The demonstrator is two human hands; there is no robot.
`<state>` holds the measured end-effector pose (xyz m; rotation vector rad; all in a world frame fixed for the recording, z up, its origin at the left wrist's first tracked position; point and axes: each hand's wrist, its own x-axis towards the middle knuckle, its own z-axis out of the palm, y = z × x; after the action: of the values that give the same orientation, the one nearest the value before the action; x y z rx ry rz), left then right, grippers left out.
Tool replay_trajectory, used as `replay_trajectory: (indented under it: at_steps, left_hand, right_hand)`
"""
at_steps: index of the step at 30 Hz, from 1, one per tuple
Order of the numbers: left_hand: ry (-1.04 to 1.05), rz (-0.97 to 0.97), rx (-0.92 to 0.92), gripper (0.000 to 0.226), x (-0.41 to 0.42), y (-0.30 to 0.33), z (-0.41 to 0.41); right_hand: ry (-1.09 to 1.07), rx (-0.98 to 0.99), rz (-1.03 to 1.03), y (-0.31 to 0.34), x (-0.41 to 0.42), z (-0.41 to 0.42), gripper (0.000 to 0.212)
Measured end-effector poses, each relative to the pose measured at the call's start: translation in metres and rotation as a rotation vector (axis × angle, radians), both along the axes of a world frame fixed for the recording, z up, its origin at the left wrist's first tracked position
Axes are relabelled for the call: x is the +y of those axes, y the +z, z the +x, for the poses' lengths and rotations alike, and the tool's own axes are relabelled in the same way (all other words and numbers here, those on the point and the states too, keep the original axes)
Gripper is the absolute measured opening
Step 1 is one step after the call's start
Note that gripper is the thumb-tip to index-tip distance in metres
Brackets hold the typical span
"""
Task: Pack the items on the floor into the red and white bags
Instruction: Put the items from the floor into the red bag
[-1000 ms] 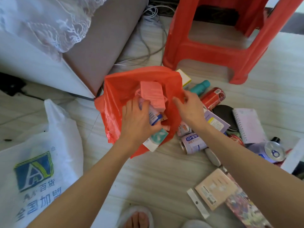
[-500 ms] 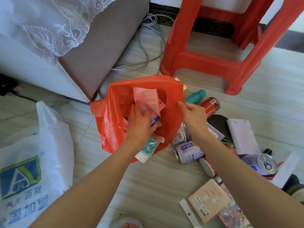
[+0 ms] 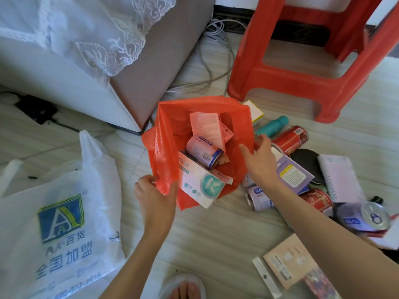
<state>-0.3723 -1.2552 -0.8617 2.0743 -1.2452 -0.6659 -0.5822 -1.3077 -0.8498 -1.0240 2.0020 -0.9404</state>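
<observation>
The red bag (image 3: 164, 143) stands open on the floor in the middle. Inside it lie a white and teal box (image 3: 200, 184), a pink can (image 3: 203, 153) and a pink box (image 3: 206, 128). My left hand (image 3: 155, 197) pinches the bag's near left rim. My right hand (image 3: 261, 160) holds the right rim, fingers spread over it. The white bag (image 3: 62, 223) with a blue logo lies at the left. To the right, loose on the floor, are a red can (image 3: 290, 139), a teal bottle (image 3: 273, 125), a purple box (image 3: 293, 175), a white can (image 3: 258, 198) and a spiral notebook (image 3: 339, 175).
A red plastic stool (image 3: 302, 61) stands behind the items. A grey and white sofa corner (image 3: 133, 72) with lace cloth fills the upper left, with cables (image 3: 213, 61) beside it. A silver-topped can (image 3: 367, 216), a peach card (image 3: 289, 262) and my slippered foot (image 3: 183, 288) lie near.
My left hand has come out of the red bag, leaving the pink can and boxes inside, and now grips the bag's near rim. The right hand stays at the right rim.
</observation>
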Motion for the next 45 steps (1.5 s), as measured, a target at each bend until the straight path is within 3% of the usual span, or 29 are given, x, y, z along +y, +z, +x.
replay_trajectory:
  at_steps: [3,5,7,10,13,19,25,31,37,45]
  left_hand:
    - [0.051,0.276,0.148,0.071,0.004,-0.023,0.008]
    - [-0.013,0.306,0.174,0.076,0.004,-0.033,0.005]
    - [-0.069,0.282,0.175,0.074,-0.004,-0.037,-0.004]
    - [-0.01,0.196,0.141,0.037,-0.018,-0.034,-0.01]
    - [-0.034,0.058,0.093,0.019,-0.016,-0.017,0.003]
    - [-0.1,-0.07,0.006,0.021,-0.027,0.04,0.033]
    - [-0.124,-0.133,-0.063,0.032,-0.05,0.102,0.062]
    - [-0.227,0.116,-0.115,0.041,-0.049,0.106,0.076]
    - [-0.29,0.202,-0.252,0.042,-0.044,0.095,0.084]
    - [-0.436,0.491,-0.451,0.032,0.002,0.091,0.075]
  right_hand:
    - [0.056,0.045,0.202,-0.018,0.006,0.003,0.049]
    - [0.095,0.054,0.285,-0.028,0.004,0.006,0.04]
    - [0.123,0.089,0.3,-0.03,-0.002,0.008,0.036]
    - [0.105,0.127,0.265,-0.029,-0.005,0.011,0.038]
    - [0.144,0.211,0.209,-0.017,0.007,0.014,0.039]
    - [0.236,0.289,0.079,0.033,0.004,0.0,0.036]
    - [0.136,0.31,-0.068,0.085,-0.011,-0.005,0.041]
    - [0.149,0.333,-0.093,0.095,-0.015,0.003,0.043]
    - [0.224,0.335,-0.009,0.093,0.001,-0.007,0.044]
    - [0.384,0.337,0.262,0.082,0.065,-0.009,0.047]
